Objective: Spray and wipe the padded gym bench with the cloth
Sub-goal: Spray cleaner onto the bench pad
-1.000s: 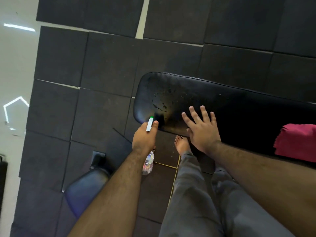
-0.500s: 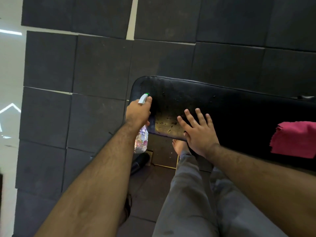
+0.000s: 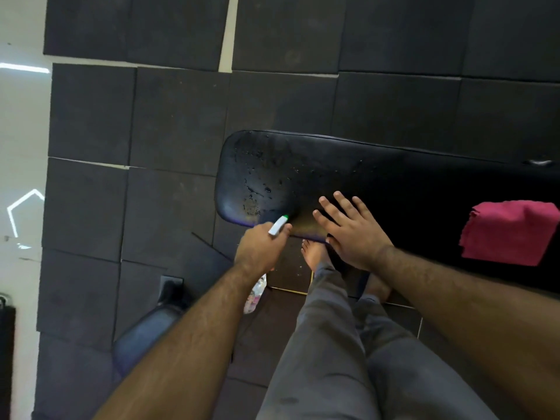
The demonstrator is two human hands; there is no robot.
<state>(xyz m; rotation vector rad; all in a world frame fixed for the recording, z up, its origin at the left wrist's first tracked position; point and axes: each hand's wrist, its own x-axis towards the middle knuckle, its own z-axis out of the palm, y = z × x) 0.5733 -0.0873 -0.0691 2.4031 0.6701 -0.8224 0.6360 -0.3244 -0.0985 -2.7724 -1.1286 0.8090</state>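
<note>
The black padded bench (image 3: 378, 177) runs from the middle of the view to the right edge, and its left end is dotted with spray droplets. My left hand (image 3: 262, 248) grips a clear spray bottle (image 3: 256, 294) at the bench's near left corner, its white and green nozzle aimed at the pad. My right hand (image 3: 351, 231) lies flat on the near edge of the bench, fingers spread, holding nothing. A folded pink cloth (image 3: 509, 231) rests on the bench at the far right, apart from both hands.
Dark square rubber floor mats (image 3: 175, 122) cover the floor around the bench, with pale floor at the left edge. A second dark padded seat (image 3: 142, 338) sits low at the bottom left. My bare feet (image 3: 315, 254) and grey trousers stand beside the bench.
My left hand with the spray bottle has moved back from the bench's far left corner to its near left corner. My right hand has stayed flat on the pad.
</note>
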